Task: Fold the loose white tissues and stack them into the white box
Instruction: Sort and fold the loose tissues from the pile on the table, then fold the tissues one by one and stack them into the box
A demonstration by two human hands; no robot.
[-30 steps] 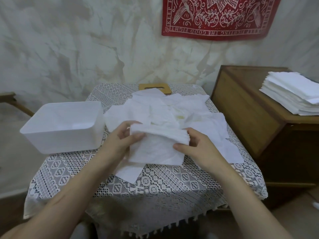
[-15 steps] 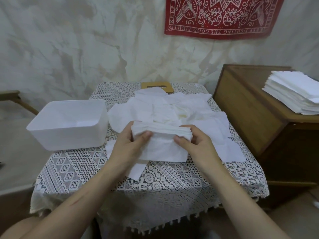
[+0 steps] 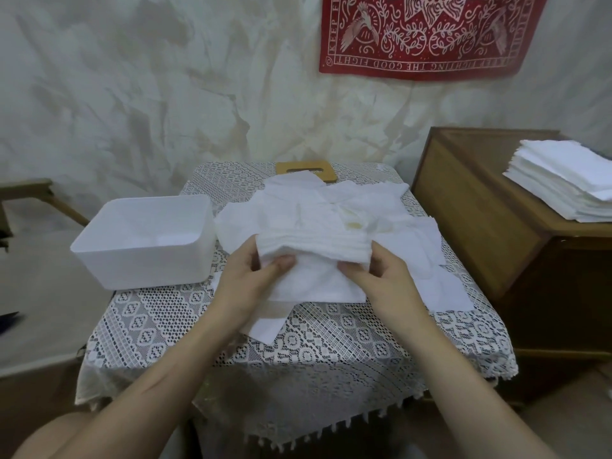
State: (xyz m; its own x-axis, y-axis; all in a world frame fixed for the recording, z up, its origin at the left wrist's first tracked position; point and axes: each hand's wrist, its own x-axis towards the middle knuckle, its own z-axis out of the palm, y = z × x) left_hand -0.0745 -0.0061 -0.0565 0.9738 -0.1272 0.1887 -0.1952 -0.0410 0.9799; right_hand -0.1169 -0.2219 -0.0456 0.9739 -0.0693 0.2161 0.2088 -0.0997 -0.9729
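Note:
A folded bundle of white tissues (image 3: 314, 248) is held above the small table, its layered edge facing up. My left hand (image 3: 251, 283) pinches its left end, thumb in front. My right hand (image 3: 385, 279) grips its right end the same way. A flat tissue (image 3: 318, 286) lies under the bundle. Behind spreads a heap of loose white tissues (image 3: 331, 210). The white box (image 3: 145, 256) stands on the table's left side, open, with what looks like a little tissue at its bottom.
A lace cloth (image 3: 298, 352) covers the table. A wooden board with a slot (image 3: 306, 169) lies at its far edge. On the wooden cabinet (image 3: 480, 226) to the right sits a tall stack of white tissues (image 3: 563, 183). A red wall hanging (image 3: 427, 34) is above.
Both hands have drawn closer together on the bundle, squaring its ends. The view has shifted slightly, so the box sits further right in frame.

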